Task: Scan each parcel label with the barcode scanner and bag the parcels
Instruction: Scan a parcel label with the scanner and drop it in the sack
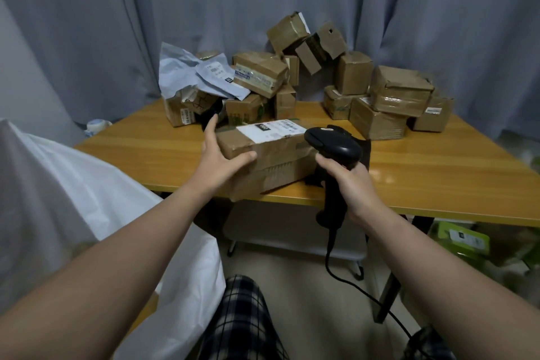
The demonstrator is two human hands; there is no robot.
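A long cardboard parcel [274,159] lies at the table's front edge with a white label [270,128] facing up. My left hand [222,156] grips the parcel's left end, thumb on the near side and fingers along the far side. My right hand [349,184] holds the black barcode scanner [333,146] by its handle. The scanner's head hangs just above the parcel's right end, close to the label. Its cable [344,278] drops toward the floor.
Two heaps of cardboard parcels [388,96] and grey mailer bags [187,73] fill the back of the wooden table [438,161]. A large white bag [73,199] stands open at my left. Grey curtains hang behind. Green packaging [464,240] lies under the table's right side.
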